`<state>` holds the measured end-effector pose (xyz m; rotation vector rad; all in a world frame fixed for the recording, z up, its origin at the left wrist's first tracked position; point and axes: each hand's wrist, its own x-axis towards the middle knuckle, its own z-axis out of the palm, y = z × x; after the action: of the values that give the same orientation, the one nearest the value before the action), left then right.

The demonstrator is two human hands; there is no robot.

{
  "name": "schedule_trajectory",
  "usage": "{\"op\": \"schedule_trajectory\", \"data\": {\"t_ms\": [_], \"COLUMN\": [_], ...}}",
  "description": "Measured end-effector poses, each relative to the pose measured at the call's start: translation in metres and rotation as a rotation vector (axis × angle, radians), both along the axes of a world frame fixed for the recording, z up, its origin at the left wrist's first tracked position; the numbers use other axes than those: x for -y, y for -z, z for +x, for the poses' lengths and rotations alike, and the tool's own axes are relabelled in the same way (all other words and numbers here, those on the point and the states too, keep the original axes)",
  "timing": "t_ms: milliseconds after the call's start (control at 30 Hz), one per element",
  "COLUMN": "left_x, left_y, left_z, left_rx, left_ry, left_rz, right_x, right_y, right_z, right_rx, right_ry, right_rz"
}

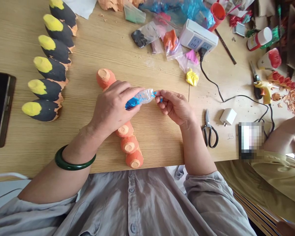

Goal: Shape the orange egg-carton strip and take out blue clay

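My left hand [115, 103] is closed around a clear plastic bag of blue clay [139, 99], its mouth pointing right. At that mouth my right hand [175, 105] pinches a small bit of blue clay [161, 99] between its fingers. Under my left hand and forearm runs a row of orange-coated rounded pieces [129, 144] with pale flat tops; some of them are hidden by the hand. To the left stands a slanting row of black pieces with yellow tips [50, 69] and ragged orange ends.
Small bags of coloured clay [170, 41] lie beyond my hands, near a white power strip [198, 36]. Scissors [207, 129], a white charger [228, 117] and a yellow glue gun [264, 90] are on the right. A phone [0, 109] lies far left. Another person's arm [282, 134] rests at the right.
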<state>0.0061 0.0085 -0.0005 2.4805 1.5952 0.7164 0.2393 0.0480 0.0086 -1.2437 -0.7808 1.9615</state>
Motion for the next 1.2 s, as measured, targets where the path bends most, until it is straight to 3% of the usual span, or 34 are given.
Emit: {"op": "schedule_trajectory", "data": {"t_ms": [200,467,700,1000,1200], "left_x": [0.0007,-0.0007,-0.0004,-0.0002,0.0005], "left_y": [-0.0042,-0.0012,-0.0003,0.0029,0.0001], "left_z": [0.0000,-0.0008,-0.0013,-0.0012,-0.0006], "left_rx": [0.030,0.047,0.063,0.046,0.071], "left_ry": [-0.067,-0.053,-0.066,-0.063,-0.060], "left_rz": [-0.090,-0.047,-0.068,-0.022,-0.087], "right_x": [0.0002,-0.0003,-0.0001,-0.0015,-0.0007], "right_y": [0.0007,0.0057,0.0038,0.0036,0.0055], "right_z": [0.0044,0.0049,0.0020,0.0010,0.0014], "right_rx": [-0.077,-0.026,0.078,-0.003,-0.042], "right_ry": [0.030,0.029,0.027,0.057,0.052], "right_rz": [0.034,0.107,0.060,0.025,0.075]}}
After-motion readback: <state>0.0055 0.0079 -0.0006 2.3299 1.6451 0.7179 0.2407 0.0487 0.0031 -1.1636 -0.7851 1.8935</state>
